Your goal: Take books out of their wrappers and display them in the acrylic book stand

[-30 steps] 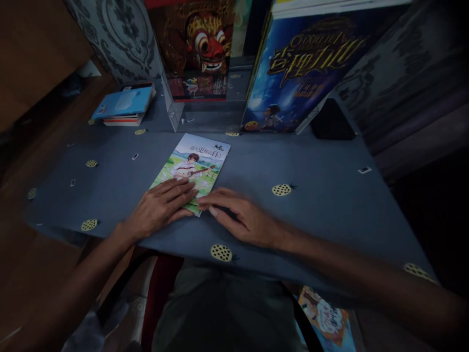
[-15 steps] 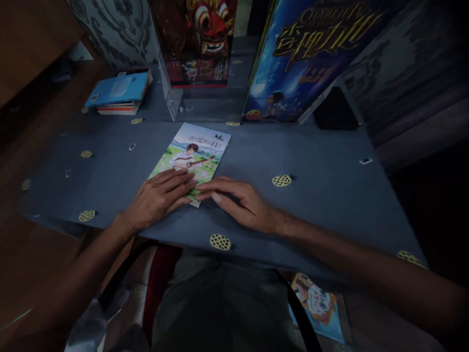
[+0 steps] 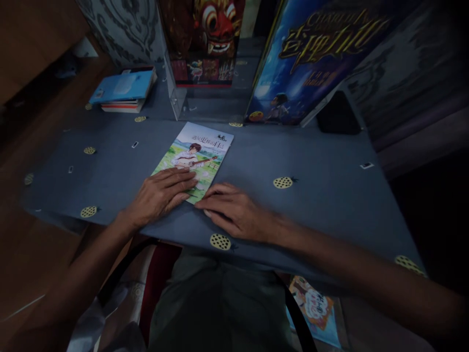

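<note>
A thin paperback book with a drawn guitar player on its cover lies closed on the cloth-covered table. Flat across its lower left part rests my left hand, fingers stretched out. My right hand is at the book's lower right corner, its fingers drawn together with the fingertips on that corner. The thumb sits just below the index finger; whether a page is between them is too dark to make out.
Behind the book, a clear stand holds a mask-covered book and a blue book. Stacked books lie at the back left, a dark flat object at the back right. Below the table's front edge shows a colourful book.
My right hand has shifted down off the cover to the lower right corner, and its fingers have drawn together. My left hand stays flat on the book.
</note>
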`<action>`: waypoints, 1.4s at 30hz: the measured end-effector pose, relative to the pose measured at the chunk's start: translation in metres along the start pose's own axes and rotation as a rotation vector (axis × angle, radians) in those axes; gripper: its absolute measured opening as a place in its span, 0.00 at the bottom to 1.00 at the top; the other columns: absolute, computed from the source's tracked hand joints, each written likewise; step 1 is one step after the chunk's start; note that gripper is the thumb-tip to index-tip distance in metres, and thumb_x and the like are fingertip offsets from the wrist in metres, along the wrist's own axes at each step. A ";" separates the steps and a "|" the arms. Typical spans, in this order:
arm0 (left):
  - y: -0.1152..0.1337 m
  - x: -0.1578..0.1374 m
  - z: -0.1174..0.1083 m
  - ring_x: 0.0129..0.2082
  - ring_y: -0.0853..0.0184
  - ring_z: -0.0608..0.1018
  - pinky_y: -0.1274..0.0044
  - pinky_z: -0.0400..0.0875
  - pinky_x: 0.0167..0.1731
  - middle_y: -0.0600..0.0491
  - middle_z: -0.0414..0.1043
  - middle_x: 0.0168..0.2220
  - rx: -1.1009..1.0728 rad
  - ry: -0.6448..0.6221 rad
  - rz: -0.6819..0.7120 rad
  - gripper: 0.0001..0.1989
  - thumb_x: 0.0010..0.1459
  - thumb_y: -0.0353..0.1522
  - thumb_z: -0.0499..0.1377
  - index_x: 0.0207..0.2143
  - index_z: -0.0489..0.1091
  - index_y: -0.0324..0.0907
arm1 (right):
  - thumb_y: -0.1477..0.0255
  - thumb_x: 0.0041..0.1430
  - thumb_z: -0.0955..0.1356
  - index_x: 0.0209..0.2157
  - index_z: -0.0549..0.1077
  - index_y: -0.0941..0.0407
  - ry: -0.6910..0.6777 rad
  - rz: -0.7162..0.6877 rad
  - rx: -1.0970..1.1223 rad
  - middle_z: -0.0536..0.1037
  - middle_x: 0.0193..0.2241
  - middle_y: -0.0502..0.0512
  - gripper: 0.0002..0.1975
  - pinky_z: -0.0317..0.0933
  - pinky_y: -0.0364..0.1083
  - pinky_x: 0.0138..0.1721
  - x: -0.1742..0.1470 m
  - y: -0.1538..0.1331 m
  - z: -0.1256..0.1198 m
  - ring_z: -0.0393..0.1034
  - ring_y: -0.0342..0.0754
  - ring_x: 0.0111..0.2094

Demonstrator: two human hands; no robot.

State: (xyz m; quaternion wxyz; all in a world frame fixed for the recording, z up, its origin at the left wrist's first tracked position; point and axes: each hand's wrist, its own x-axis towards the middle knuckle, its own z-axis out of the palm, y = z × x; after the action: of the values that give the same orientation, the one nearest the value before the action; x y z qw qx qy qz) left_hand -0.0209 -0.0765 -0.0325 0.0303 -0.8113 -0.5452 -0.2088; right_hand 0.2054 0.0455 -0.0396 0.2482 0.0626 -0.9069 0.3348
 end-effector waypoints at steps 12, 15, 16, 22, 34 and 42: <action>0.000 -0.001 0.003 0.59 0.60 0.76 0.64 0.71 0.60 0.47 0.79 0.54 -0.109 0.064 -0.049 0.16 0.70 0.33 0.53 0.55 0.74 0.42 | 0.76 0.68 0.65 0.41 0.78 0.60 0.015 -0.050 0.070 0.82 0.32 0.57 0.09 0.70 0.49 0.45 0.003 -0.007 0.001 0.73 0.49 0.40; 0.000 0.003 -0.003 0.59 0.61 0.76 0.67 0.71 0.60 0.46 0.78 0.55 -0.182 0.028 -0.109 0.16 0.71 0.33 0.52 0.54 0.75 0.42 | 0.75 0.68 0.64 0.42 0.78 0.58 0.120 0.029 0.179 0.83 0.35 0.57 0.10 0.71 0.48 0.45 0.005 0.001 -0.003 0.76 0.47 0.40; -0.001 0.004 -0.007 0.59 0.61 0.76 0.67 0.71 0.60 0.46 0.77 0.56 -0.199 -0.004 -0.134 0.16 0.71 0.34 0.51 0.54 0.75 0.42 | 0.75 0.69 0.64 0.43 0.78 0.58 0.141 0.061 0.164 0.83 0.37 0.58 0.10 0.71 0.50 0.48 0.006 0.006 -0.005 0.76 0.48 0.42; -0.023 0.026 -0.020 0.63 0.59 0.72 0.64 0.65 0.63 0.47 0.70 0.63 -0.166 -0.207 -0.235 0.22 0.72 0.43 0.48 0.58 0.72 0.45 | 0.67 0.71 0.62 0.59 0.72 0.58 0.025 0.418 -0.251 0.71 0.63 0.65 0.20 0.50 0.63 0.68 0.019 0.048 -0.019 0.60 0.56 0.67; -0.087 0.068 0.020 0.62 0.53 0.71 0.59 0.64 0.63 0.38 0.69 0.63 -0.026 -0.026 -0.457 0.26 0.69 0.40 0.46 0.62 0.67 0.35 | 0.49 0.70 0.57 0.69 0.56 0.69 -0.093 0.702 -0.568 0.51 0.71 0.76 0.42 0.40 0.65 0.71 0.037 0.056 -0.020 0.40 0.64 0.74; -0.088 0.064 0.027 0.63 0.55 0.71 0.61 0.63 0.64 0.38 0.70 0.62 -0.043 0.037 -0.452 0.26 0.69 0.40 0.46 0.61 0.68 0.35 | 0.47 0.64 0.65 0.70 0.56 0.63 -0.283 0.426 -0.448 0.49 0.71 0.75 0.45 0.39 0.70 0.70 0.023 -0.003 0.008 0.37 0.67 0.74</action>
State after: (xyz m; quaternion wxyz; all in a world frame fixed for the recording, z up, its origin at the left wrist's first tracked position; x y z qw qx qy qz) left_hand -0.0709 0.0223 -0.0485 -0.0245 -0.6650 -0.7079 -0.2368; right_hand 0.1830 0.0395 -0.0316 0.0520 -0.1385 -0.9760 0.1596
